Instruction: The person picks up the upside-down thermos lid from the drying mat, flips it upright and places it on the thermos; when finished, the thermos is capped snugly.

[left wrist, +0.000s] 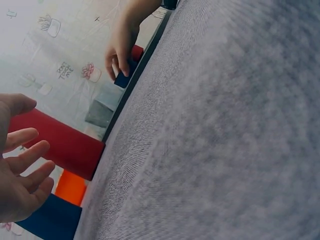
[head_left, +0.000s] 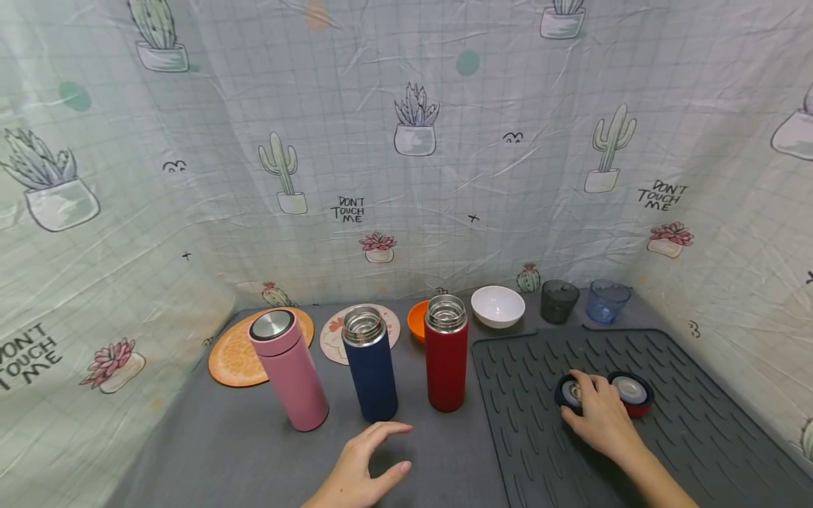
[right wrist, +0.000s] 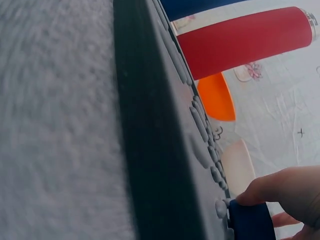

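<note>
Head view showed the right hand (head_left: 600,416) gripping the blue lid (head_left: 569,394) on the mat (head_left: 699,437) beside the red lid (head_left: 631,392), the left hand (head_left: 365,469) open before the blue flask (head_left: 370,370); lid pickup seemed underway, lifting toward that flask next.

The head view looks forward and down over the counter (head_left: 254,451). Both wrist views skim its surface close up, sharing the red flask (head_left: 446,367).
</note>
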`<state>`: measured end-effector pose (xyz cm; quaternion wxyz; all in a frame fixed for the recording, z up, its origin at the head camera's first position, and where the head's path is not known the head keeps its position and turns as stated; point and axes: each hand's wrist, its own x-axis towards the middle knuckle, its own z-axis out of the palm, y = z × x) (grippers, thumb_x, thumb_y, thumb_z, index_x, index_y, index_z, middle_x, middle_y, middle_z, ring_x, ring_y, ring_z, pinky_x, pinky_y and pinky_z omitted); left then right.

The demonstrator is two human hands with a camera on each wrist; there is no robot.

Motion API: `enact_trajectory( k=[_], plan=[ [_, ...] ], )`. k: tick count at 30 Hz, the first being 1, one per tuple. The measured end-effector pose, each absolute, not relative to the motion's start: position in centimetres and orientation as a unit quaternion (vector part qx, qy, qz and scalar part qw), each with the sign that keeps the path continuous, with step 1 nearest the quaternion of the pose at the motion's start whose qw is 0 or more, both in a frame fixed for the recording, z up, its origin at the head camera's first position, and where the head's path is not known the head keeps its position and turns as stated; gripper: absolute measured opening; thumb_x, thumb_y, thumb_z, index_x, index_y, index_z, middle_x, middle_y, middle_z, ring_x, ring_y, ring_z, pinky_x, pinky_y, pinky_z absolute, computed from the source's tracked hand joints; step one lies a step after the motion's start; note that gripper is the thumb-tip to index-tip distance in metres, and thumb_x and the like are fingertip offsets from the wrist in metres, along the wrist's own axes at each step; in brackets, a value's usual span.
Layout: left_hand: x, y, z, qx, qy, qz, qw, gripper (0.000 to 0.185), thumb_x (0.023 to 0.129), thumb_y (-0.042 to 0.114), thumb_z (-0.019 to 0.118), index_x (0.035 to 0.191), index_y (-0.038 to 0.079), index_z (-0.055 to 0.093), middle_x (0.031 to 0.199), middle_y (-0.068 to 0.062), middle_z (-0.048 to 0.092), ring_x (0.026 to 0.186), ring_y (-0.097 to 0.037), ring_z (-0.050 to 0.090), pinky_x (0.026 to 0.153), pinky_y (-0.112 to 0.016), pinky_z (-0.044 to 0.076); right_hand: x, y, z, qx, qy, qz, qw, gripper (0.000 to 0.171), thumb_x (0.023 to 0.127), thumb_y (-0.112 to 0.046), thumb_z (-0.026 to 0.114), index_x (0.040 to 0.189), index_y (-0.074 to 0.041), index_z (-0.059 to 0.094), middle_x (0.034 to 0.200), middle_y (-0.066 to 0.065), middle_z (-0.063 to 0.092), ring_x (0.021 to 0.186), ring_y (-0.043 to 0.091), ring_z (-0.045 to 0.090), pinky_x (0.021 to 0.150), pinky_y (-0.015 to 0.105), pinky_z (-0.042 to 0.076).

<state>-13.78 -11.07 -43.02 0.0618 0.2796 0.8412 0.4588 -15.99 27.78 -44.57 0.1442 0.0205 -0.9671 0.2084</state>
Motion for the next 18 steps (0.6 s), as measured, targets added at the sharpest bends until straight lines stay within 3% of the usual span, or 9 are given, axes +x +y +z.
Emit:
enact_trajectory(
  k=[8,18],
  plan=[
    [-13.9,-11.2,-43.0,0.28,0.827,0.483,0.067,0.037,0.09,0.027,0.059,0.121,0.007,0.055,0.116,-0.008,0.058,0.107,-0.026,0.053,0.087,-0.042,0.046,-16.4,27.5,-43.8,0.036,-0.966,0.207,0.15,0.069,0.066,-0.016,0.079,0.12,0.013,0.047,0.107,0.034,0.048,0.096,0.05,0.048,0.071,0.057,0.043],
    [-14.6,-10.8,-42.5,0.278,0.816,0.502,0.069,0.036,0.091,0.029,0.057,0.121,0.008,0.055,0.116,-0.01,0.059,0.107,-0.028,0.054,0.084,-0.046,0.046,-15.4,23.8,-41.1,0.103,-0.948,0.231,0.192,0.067,0.064,-0.02,0.082,0.12,0.003,0.054,0.107,0.019,0.052,0.095,0.035,0.052,0.071,0.047,0.047]
  ],
)
